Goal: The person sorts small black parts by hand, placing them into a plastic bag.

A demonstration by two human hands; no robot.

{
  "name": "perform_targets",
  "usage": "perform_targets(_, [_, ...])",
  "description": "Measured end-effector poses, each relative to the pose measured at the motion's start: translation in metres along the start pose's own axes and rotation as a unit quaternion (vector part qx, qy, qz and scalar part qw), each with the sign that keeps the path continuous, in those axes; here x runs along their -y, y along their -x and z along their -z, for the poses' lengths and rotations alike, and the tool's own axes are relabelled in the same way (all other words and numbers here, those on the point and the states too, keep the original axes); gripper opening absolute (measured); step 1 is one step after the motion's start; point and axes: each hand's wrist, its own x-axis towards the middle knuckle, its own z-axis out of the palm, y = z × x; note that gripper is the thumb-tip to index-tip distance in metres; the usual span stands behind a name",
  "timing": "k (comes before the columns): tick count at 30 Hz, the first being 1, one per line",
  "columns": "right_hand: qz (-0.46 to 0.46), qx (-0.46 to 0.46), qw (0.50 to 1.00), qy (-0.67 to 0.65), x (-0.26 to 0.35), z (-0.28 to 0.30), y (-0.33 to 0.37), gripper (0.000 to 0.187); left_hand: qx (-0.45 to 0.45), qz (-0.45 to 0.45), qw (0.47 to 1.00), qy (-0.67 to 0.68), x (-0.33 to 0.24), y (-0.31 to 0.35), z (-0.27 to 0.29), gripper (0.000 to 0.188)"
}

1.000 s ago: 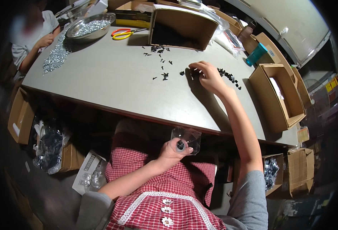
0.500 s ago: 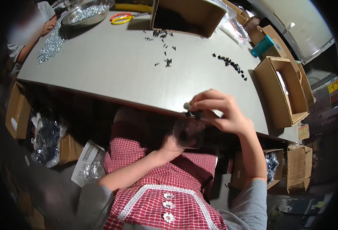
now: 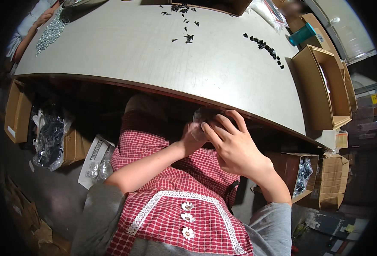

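Note:
Over my lap, just below the table's front edge, my left hand (image 3: 191, 135) grips a clear plastic piece (image 3: 201, 114), thin and see-through. My right hand (image 3: 235, 143) comes in from the right with its fingers bent over that same piece, one fingertip against its near side. Whatever sits between the right fingers is hidden behind the hand. Small black parts (image 3: 189, 39) lie scattered on the table beyond my hands. A row of small black pieces (image 3: 265, 47) lies farther to the right.
The pale table (image 3: 124, 55) spans the view ahead. A cardboard box (image 3: 301, 81) and a teal cup (image 3: 301, 34) stand at right. Silver small parts (image 3: 51, 34) are heaped at far left, beside another person's hand (image 3: 45, 17). Boxes with plastic-wrapped goods (image 3: 51, 141) sit below the table.
My right hand has come down from above the table edge onto the clear plastic piece. The black part it held is now out of sight. The view has tipped lower.

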Motion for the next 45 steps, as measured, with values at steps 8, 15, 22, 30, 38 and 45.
perform_targets(8, [0.005, -0.062, 0.996, -0.065, 0.0, 0.005, 0.001, 0.079, -0.007, -0.079, 0.992, -0.095, -0.026, -0.003, 0.001, 0.012])
perform_targets(15, [-0.016, -0.094, 0.992, -0.077, 0.0, 0.006, 0.01, 0.072, 0.015, -0.021, 0.998, -0.059, -0.009, -0.001, 0.003, 0.015])
perform_targets(22, [0.009, -0.058, 0.994, -0.09, -0.001, -0.001, 0.01, 0.071, 0.008, -0.028, 0.997, -0.069, 0.025, 0.012, 0.001, 0.026])
perform_targets(30, [-0.031, -0.059, 0.994, -0.089, -0.001, 0.007, 0.013, 0.064, 0.087, 0.061, 0.988, -0.115, -0.026, 0.008, 0.04, 0.031])
perform_targets(38, [0.059, -0.17, 0.95, -0.257, 0.004, 0.015, 0.012, 0.053, 0.169, 0.1, 0.98, 0.014, -0.094, 0.026, 0.088, 0.032])
perform_targets(45, [0.127, -0.118, 0.932, -0.319, 0.019, 0.024, -0.007, 0.045, 0.182, 0.063, 0.978, 0.074, -0.141, 0.017, 0.094, 0.053])
